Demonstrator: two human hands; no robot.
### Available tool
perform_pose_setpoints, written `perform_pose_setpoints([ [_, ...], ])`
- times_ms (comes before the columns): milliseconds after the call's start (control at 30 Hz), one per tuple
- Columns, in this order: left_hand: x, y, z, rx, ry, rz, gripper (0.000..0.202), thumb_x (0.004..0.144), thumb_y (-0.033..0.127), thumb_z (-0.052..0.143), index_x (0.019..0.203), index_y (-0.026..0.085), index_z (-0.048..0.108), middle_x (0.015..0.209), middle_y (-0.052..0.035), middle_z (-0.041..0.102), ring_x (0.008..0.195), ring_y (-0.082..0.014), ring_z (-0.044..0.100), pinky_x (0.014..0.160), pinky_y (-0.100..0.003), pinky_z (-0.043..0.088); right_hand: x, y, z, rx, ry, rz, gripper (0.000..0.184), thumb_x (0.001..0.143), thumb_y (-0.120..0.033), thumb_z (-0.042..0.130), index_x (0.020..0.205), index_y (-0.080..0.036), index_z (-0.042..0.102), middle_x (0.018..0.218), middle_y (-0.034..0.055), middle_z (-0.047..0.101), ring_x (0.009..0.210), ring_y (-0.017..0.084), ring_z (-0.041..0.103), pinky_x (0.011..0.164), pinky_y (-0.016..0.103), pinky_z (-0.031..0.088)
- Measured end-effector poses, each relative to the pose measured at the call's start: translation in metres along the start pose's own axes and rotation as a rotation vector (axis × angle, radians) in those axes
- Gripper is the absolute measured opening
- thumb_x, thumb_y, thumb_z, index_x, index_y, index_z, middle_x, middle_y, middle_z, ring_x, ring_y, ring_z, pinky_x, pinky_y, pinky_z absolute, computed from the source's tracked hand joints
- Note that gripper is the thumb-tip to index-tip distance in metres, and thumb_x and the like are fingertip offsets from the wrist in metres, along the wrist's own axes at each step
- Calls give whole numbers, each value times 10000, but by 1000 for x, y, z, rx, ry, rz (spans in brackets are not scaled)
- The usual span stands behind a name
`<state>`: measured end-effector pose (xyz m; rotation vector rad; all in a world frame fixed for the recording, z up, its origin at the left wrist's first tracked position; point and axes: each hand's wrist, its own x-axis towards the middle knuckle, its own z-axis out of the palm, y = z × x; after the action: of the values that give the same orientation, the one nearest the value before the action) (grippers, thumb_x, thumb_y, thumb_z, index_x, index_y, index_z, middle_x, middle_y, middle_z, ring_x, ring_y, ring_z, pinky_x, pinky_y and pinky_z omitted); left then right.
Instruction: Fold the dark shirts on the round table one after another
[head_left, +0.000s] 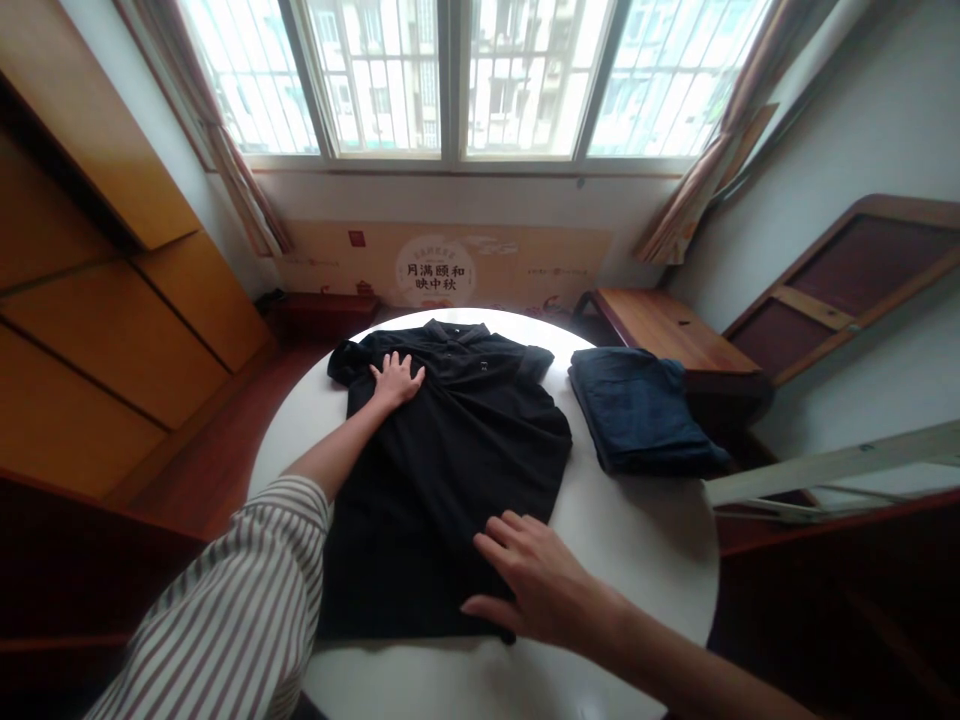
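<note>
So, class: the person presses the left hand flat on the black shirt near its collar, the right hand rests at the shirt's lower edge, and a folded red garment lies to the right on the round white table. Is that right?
One detail is wrong. The head view shows the folded garment is dark blue, not red. The rest stands: the left hand lies flat on the black shirt near its collar, the right hand rests at its lower edge, all on the round white table.

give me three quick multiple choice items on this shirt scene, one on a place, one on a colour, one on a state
1. Where does the left hand rest?
A. near the black shirt's collar
B. on the folded blue garment
C. off the table

2. What colour is the folded garment right of the shirt?
A. white
B. red
C. dark blue

3. How does the shirt lie?
A. rolled up
B. spread flat on the white table
C. hanging

Answers:
1. A, its palm presses the shirt's upper part.
2. C, it looks dark blue.
3. B, it lies opened out, the right hand at its lower edge.
</note>
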<state>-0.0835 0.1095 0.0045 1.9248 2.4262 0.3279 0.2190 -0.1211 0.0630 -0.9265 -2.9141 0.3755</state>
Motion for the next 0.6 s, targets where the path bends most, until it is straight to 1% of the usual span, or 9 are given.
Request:
perform_pose_setpoints([
  [100, -30, 7, -16, -62, 145, 201, 410, 957, 314, 433, 1299, 147, 587, 1412, -162, 504, 1358, -311, 404, 1150, -520, 290, -31, 1, 19, -2, 121, -40, 585, 835, -533, 671, 1266, -143, 602, 1231, 171, 626, 1141, 356, 557, 946, 533, 496],
  [167, -69, 9, -33, -161, 147, 411, 296, 951, 270, 465, 1165, 160, 638, 1229, -138, 601, 1197, -257, 539, 1076, -406, 402, -46, 5, 27, 19, 201, -37, 499, 887, -384, 635, 1322, -148, 574, 1280, 168, 611, 1203, 346, 532, 998, 537, 484],
  [200, -95, 8, -42, -224, 111, 523, 252, 963, 273, 462, 1100, 169, 646, 1127, -118, 628, 1097, -230, 586, 1012, -361, 451, -52, 7, 31, 35, 237, -34, 459, 905, -312, 603, 1334, -152, 565, 1280, 164, 612, 1210, 332, 536, 1004, 524, 493],
  [267, -154, 3, -59, -327, -26, 725, 228, 996, 302, 443, 1012, 184, 638, 972, -76, 643, 929, -185, 619, 896, -309, 496, -63, 11, 37, 81, 304, -46, 413, 930, -193, 530, 1341, -156, 552, 1270, 157, 617, 1199, 290, 557, 993, 473, 523],
  [333, -216, -6, -73, -319, -165, 884, 223, 992, 356, 481, 958, 196, 634, 890, -50, 638, 831, -174, 612, 819, -309, 509, -71, 16, 42, 144, 361, -71, 391, 951, -117, 456, 1329, -160, 546, 1248, 145, 624, 1177, 237, 579, 980, 398, 545],
  [400, -269, -18, -80, -268, -222, 951, 328, 892, 498, 628, 1019, 196, 639, 938, -65, 647, 853, -209, 614, 820, -360, 525, -76, 19, 46, 194, 392, -83, 380, 966, -114, 442, 1334, -156, 531, 1244, 141, 622, 1179, 212, 582, 980, 351, 548],
  [467, -305, -29, -80, -203, -174, 932, 470, 841, 500, 694, 1173, 177, 615, 1074, -109, 649, 964, -256, 618, 862, -403, 541, -77, 18, 48, 195, 374, -73, 438, 958, -191, 523, 1392, -140, 481, 1302, 158, 589, 1221, 233, 557, 1002, 366, 538],
  [533, -325, -39, -75, -154, -63, 897, 393, 913, 342, 637, 1259, 163, 580, 1163, -131, 642, 1051, -267, 615, 905, -405, 546, -73, 14, 50, 132, 344, -71, 554, 922, -246, 602, 1441, -139, 440, 1373, 178, 542, 1259, 278, 523, 1011, 424, 527],
  [600, -331, -44, -70, -150, 20, 883, 288, 971, 171, 500, 1247, 162, 581, 1133, -117, 668, 1030, -237, 641, 895, -367, 561, -64, 5, 50, 38, 330, -83, 555, 906, -241, 618, 1434, -170, 465, 1398, 174, 528, 1257, 317, 511, 995, 494, 515],
])
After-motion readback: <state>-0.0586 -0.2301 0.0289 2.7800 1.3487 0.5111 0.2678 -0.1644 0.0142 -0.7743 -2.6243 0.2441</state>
